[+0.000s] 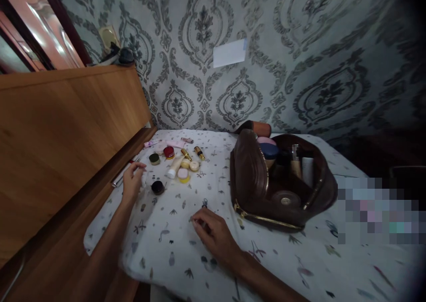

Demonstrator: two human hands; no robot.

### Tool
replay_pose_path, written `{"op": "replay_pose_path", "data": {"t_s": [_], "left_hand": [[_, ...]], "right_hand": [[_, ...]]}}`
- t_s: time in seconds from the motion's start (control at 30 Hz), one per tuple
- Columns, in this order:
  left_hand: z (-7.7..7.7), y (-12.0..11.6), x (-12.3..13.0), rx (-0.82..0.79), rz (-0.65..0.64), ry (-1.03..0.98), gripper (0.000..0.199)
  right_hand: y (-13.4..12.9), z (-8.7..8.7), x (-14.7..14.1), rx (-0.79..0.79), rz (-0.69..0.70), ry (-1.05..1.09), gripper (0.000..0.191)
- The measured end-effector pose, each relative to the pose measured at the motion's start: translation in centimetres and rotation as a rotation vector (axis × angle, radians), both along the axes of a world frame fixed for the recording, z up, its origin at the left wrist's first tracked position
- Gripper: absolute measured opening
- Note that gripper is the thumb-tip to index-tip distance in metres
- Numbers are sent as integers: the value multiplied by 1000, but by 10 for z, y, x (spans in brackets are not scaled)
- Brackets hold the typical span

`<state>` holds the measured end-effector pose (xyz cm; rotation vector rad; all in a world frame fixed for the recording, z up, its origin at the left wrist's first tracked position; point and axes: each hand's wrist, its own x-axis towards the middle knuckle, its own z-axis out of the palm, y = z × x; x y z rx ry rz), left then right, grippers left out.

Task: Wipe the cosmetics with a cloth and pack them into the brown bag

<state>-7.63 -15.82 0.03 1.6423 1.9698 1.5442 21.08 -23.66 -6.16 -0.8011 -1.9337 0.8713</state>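
Brown leather zip bag (248,168), gaping on white printed cloth (181,260), walls seemingly propping slim pale bottles (308,172) upright; round black jar (157,187) beside left hand (132,182); right hand (216,237) nearer bag; both hands' fingers loosely curled, grasp indeterminable.

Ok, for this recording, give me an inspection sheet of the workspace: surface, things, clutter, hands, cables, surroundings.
Surface: white cloth with small printed motifs.
Things: open brown bag with gold zip, upright containers inside; left of it, black round jar, red round jar, cream-coloured tube, other cosmetics.
Clutter: black-and-orange object behind the bag.
Hands: left hand near the black jar; right hand nearest the bag; whether either holds anything is unclear.
Cables: thin pale line, lower left; possibly a cable.
Surroundings: brown wooden furniture panel; grey patterned wall, white rectangular card.
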Motion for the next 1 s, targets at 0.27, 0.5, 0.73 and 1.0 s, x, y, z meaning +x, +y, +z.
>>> {"op": "replay_pose_path", "data": {"t_s": [0.27, 0.5, 0.73, 1.0], "left_hand": [[-4, 12, 1, -192, -52, 273, 30], [-1, 35, 48, -444, -139, 620, 33], [-2, 50, 66, -650, -115, 733, 45], [0, 46, 56, -695, -97, 738, 46]], "right_hand": [[1, 3, 0, -36, -1, 3, 14], [1, 4, 0, -66, 2, 5, 15], [1, 0, 1, -54, -8, 3, 15], [2, 1, 2, -66, -4, 3, 15]]}}
